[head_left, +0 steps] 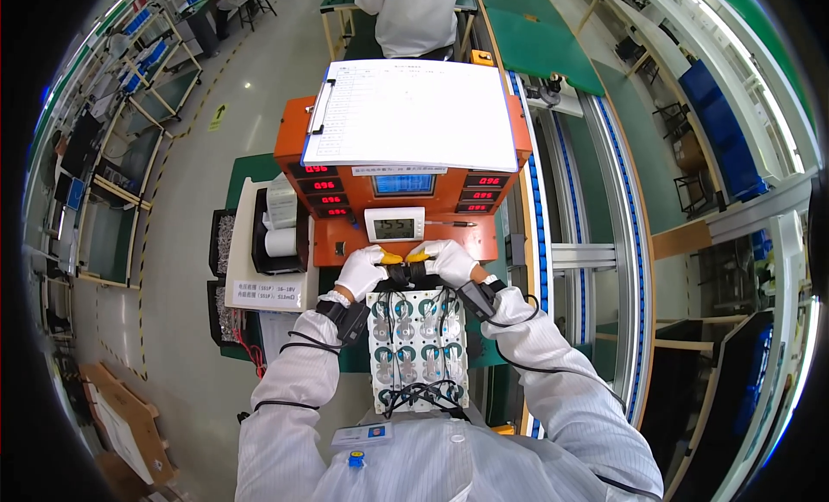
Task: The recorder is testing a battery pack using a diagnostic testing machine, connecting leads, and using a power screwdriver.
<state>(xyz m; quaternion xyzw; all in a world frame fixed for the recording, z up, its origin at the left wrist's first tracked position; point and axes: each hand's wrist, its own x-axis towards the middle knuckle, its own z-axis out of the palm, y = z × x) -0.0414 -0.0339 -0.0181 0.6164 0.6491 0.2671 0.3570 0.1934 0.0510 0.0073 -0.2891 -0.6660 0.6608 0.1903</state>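
Both hands wear white gloves with yellow fingertips and meet in front of the orange test instrument [345, 234]. My left hand [363, 271] is closed, its fingertips at a bunch of black cables [399, 277]. Close beside it, my right hand [446, 262] is closed on the same black cables. Their ends are hidden by the fingers. Below the hands, against my front, is a white battery module [419, 355] with round cells showing through its holder and black wires along it. More black wires lie tangled at its near end.
A clipboard with a printed sheet [414, 113] rests on the instrument. A small white digital clock [395, 225] and a pen [453, 223] are on its ledge. A black bin with white rolls [281, 243] stands left. A conveyor [574, 243] runs along the right; a person [408, 18] sits ahead.
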